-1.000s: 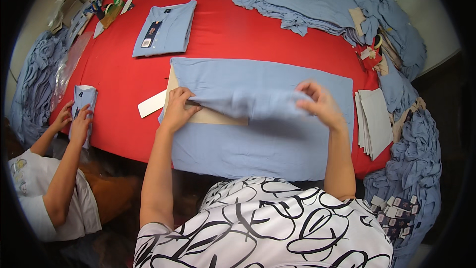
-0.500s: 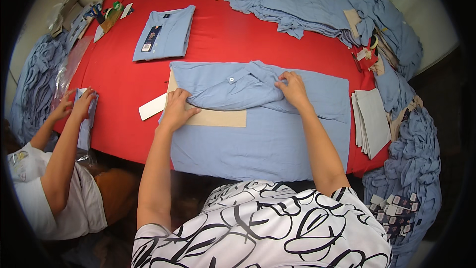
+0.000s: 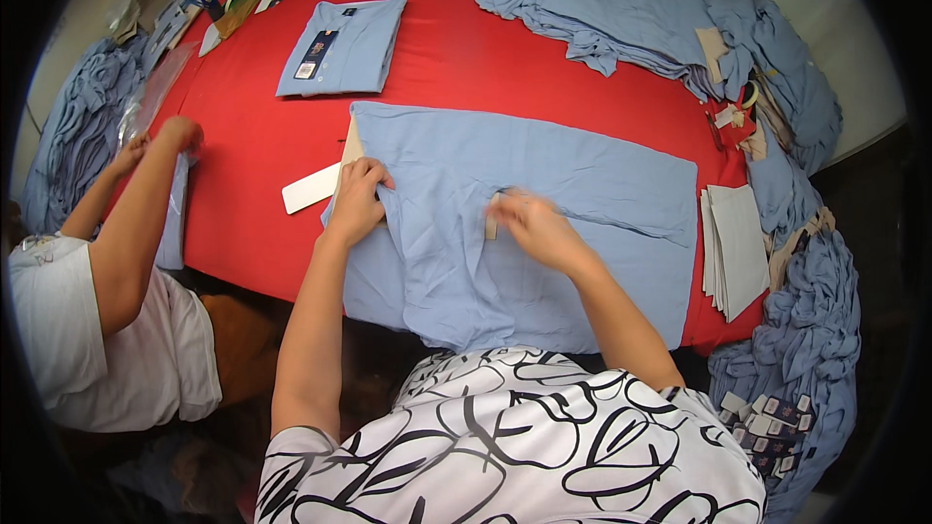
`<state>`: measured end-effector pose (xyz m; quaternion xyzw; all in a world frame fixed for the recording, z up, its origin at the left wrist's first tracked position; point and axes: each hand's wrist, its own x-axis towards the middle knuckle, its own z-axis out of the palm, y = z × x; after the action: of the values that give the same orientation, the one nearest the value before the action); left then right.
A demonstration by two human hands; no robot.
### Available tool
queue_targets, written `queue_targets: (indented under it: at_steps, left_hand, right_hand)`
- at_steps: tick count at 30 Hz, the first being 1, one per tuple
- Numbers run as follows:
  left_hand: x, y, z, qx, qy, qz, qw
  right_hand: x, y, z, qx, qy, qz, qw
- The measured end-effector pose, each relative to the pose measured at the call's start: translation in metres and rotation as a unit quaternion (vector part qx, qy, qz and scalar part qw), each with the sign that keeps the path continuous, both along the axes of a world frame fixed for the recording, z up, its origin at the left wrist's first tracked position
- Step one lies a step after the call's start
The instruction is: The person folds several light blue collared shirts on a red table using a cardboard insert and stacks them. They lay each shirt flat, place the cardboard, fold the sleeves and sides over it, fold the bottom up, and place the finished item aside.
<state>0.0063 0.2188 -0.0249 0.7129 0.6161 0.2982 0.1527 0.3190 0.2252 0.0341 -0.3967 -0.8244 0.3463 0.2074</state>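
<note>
A light-blue shirt [image 3: 602, 281] lies spread over the table in front of me. Part of it, a sleeve by its shape, now hangs toward me in loose creases. Beneath that layer is a beige cardboard sheet [image 3: 353, 147]; only its left corner and a small piece beside my right hand show. My left hand [image 3: 359, 199] is closed on the shirt's cloth at the left edge. Over the middle of the shirt, my right hand [image 3: 536, 225] is smeared by motion, its fingers near the cardboard's right end. Whether it grips cloth cannot be made out.
A white card strip [image 3: 311, 188] juts out left of the shirt. Farther off lies a folded, tagged shirt [image 3: 345, 49]. White sheets [image 3: 733, 247] are stacked at right. Blue garments [image 3: 602, 10] heap along the far right. A co-worker's hands [image 3: 175, 141] handle a bagged garment at left.
The buttoned sleeve part flipped toward me and now covers most of the cardboard. My right hand moved left and nearer. The co-worker's hands shifted on their garment, and the whole view shifted slightly.
</note>
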Motion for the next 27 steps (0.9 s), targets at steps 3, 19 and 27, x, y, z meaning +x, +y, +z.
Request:
queue_targets:
  at_steps: [3, 19, 27]
  left_hand:
    - [0.001, 0.002, 0.001, -0.005, -0.011, -0.006, 1.000]
    - [-0.004, 0.002, -0.010, 0.030, -0.015, -0.018, 0.999]
    - [-0.010, -0.002, -0.013, 0.048, -0.008, -0.012, 0.999]
  right_hand:
    - [-0.034, 0.039, -0.032, 0.120, -0.032, -0.129, 0.984]
    - [-0.033, 0.032, -0.076, 0.175, -0.152, -0.139, 0.963]
    - [-0.016, -0.056, 0.007, 0.049, 0.009, 0.179, 0.983]
